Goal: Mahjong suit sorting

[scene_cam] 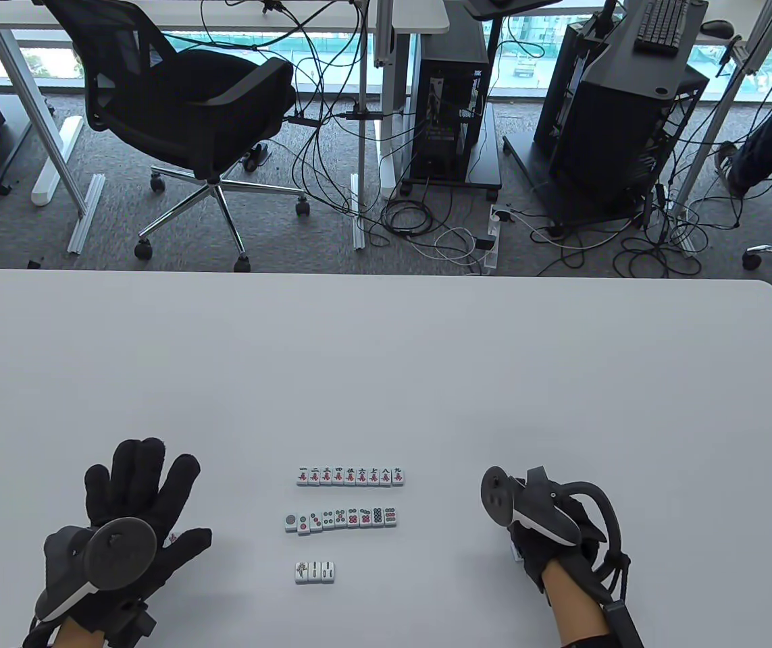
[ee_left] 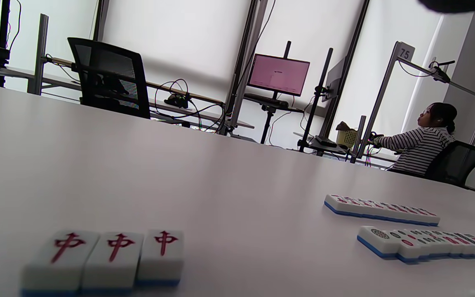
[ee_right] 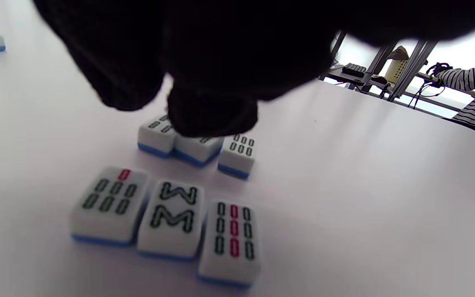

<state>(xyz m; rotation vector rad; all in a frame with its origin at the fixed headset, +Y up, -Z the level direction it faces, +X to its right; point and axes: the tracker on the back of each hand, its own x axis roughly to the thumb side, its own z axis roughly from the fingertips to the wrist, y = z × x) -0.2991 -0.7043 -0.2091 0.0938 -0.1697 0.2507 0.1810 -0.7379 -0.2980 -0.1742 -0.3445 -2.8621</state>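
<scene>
The gloved right hand [ee_right: 208, 82] hovers over six loose white bamboo-suit tiles [ee_right: 196, 146], its grip hidden. The gloved left hand [scene_cam: 136, 499] lies flat and empty. Better to pinch the four-bamboo by its sides, then extend the short bamboo row [scene_cam: 315, 572].

Background only: black mesh office chair [scene_cam: 183, 115] on castors sits on grey carpet beyond the white table [scene_cam: 386, 351]. Two black PC towers on carts [scene_cam: 453, 115] and [scene_cam: 615, 128], cables tangled on the floor [scene_cam: 426, 223], white power strip [scene_cam: 490, 239] among them. Keyboard [scene_cam: 659, 23] on the far desk, top right. Left wrist view: pink-lit monitor [ee_left: 278, 75] on a stand, seated person in a striped top [ee_left: 421, 142], frame post tagged 75 [ee_left: 404, 53], white blinds behind.
</scene>
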